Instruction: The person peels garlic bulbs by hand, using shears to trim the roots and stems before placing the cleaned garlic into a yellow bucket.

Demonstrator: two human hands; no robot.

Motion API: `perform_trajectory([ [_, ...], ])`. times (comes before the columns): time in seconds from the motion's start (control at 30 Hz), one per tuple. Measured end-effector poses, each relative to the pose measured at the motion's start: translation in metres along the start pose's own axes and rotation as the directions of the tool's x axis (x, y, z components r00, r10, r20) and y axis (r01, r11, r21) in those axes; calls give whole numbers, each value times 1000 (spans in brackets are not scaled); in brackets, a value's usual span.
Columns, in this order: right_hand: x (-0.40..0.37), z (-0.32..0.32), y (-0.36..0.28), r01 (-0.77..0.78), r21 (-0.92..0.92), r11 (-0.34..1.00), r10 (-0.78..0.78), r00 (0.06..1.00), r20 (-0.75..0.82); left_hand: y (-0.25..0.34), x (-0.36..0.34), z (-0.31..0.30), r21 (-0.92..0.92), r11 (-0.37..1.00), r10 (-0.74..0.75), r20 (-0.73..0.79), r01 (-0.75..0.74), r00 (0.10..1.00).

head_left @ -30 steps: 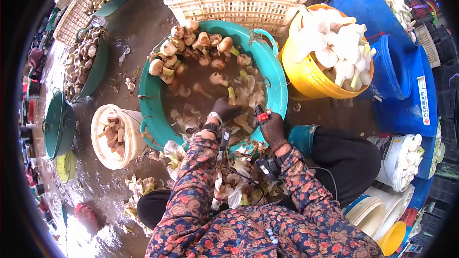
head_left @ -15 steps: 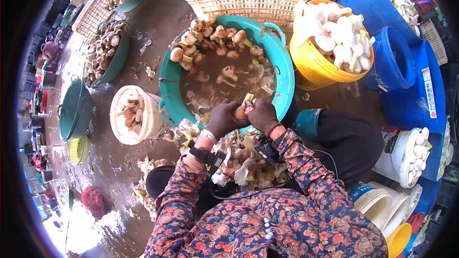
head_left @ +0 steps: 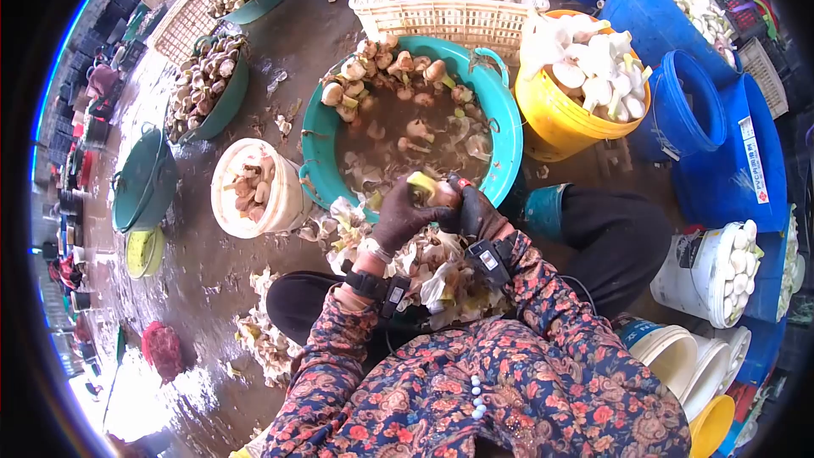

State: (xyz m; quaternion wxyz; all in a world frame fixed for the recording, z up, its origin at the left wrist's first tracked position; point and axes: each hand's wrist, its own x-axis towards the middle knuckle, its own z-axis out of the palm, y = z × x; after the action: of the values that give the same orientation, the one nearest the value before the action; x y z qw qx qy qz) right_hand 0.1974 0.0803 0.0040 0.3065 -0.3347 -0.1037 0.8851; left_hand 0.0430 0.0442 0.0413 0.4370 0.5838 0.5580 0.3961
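Both hands wear dark knitted gloves and meet over the near rim of a round teal tub (head_left: pixel 500 148). My left hand (head_left: pixel 398 219) is closed around one side of a garlic bulb (head_left: pixel 443 194), whose pale green stem points up and left. From the other side, my right hand (head_left: pixel 477 209) grips the same bulb, with a small red patch near its fingertips. Muddy water fills the tub, and unpeeled garlic bulbs (head_left: pixel 352 69) are heaped at its far left side. Below the hands lies a pile of stripped garlic skins (head_left: pixel 441 270).
A yellow bucket (head_left: pixel 543 131) heaped with white garlic stands right of the tub. Behind is a cream crate (head_left: pixel 441 13). At left, a white bucket (head_left: pixel 280 203) holds stems or trimmings. Blue drums (head_left: pixel 729 148) and another garlic-filled white bucket (head_left: pixel 691 280) line the right side.
The garlic bulb has been turned, so its stem now tilts left towards my left hand. My left fingers have lifted and spread around it. The view has shifted slightly.
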Motion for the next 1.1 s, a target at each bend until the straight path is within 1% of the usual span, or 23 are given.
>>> perform_trajectory([
  [0.03,-1,-1,-3,-47,15,999,47,999,5,2,-1,-2,136,985,131,-150,-110,980],
  [0.07,-2,-1,-5,123,-420,899,-110,992,57,3,-4,-4,295,941,238,-220,-168,946],
  [0.1,-3,-1,-6,275,-754,596,-225,959,172,5,-8,-7,298,941,233,-220,-162,947],
  [0.17,47,-46,12,341,-561,755,-245,939,241,7,-12,-16,315,936,165,1,-156,986],
  [0.23,63,-69,11,-22,-509,861,100,987,126,3,-13,-23,411,898,148,50,-155,988],
  [0.27,56,-68,6,-41,-691,721,-165,959,-229,19,-16,-24,497,844,206,41,-199,978],
  [0.3,50,-64,7,-45,-691,722,-162,959,-231,28,-19,-22,579,780,264,40,-237,964],
  [0.37,31,-39,5,127,-964,233,-254,965,66,26,-22,-13,569,792,274,-8,-221,962],
  [0.4,-1,9,-10,40,-999,-15,-317,948,43,17,-22,-9,576,788,225,61,-218,973],
  [0.5,28,-34,1,33,-995,-95,-146,988,47,1,-26,-4,534,813,236,61,-231,970],
  [0.53,35,-49,2,296,-955,2,-100,951,294,2,-28,-4,448,885,139,11,-129,990],
  [0.57,22,-33,0,294,-956,5,-97,952,292,2,-30,-3,352,936,34,-28,-22,999],
  [0.6,-5,5,-7,195,-871,452,-111,980,162,-17,-29,0,102,991,-86,-33,89,996],
  [0.63,-25,34,-15,76,-592,802,-66,997,39,-18,-27,-3,103,991,-87,-35,90,996],
  [0.7,-31,40,-15,133,-586,800,-61,988,141,-18,-22,-10,-391,828,-429,23,403,903],
  [0.77,-26,37,-7,358,-647,673,-198,930,309,-6,-24,-24,-485,726,-481,148,487,864],
  [0.83,-35,38,-10,295,-408,864,-140,919,370,-2,-33,-31,-262,957,-111,58,123,992],
  [0.87,-33,33,-11,307,-402,863,-128,901,414,-19,-36,-32,307,897,355,-77,-316,932],
  [0.93,-29,26,-6,313,-395,864,-113,883,455,-30,-43,-28,191,944,286,-74,-268,955],
  [0.97,-27,27,-4,504,-553,664,-224,839,496,-27,-43,-27,71,973,223,-63,-218,973],
  [1.0,-26,27,-1,637,-661,396,-311,770,557,-64,-43,-28,184,950,263,-29,-254,964],
  [1.03,-28,29,1,637,-661,396,-310,771,556,-53,-43,-27,183,950,263,-29,-254,964],
  [1.1,-33,36,2,546,-725,-419,-327,655,682,-20,-42,-25,-490,867,-134,-50,92,990],
])
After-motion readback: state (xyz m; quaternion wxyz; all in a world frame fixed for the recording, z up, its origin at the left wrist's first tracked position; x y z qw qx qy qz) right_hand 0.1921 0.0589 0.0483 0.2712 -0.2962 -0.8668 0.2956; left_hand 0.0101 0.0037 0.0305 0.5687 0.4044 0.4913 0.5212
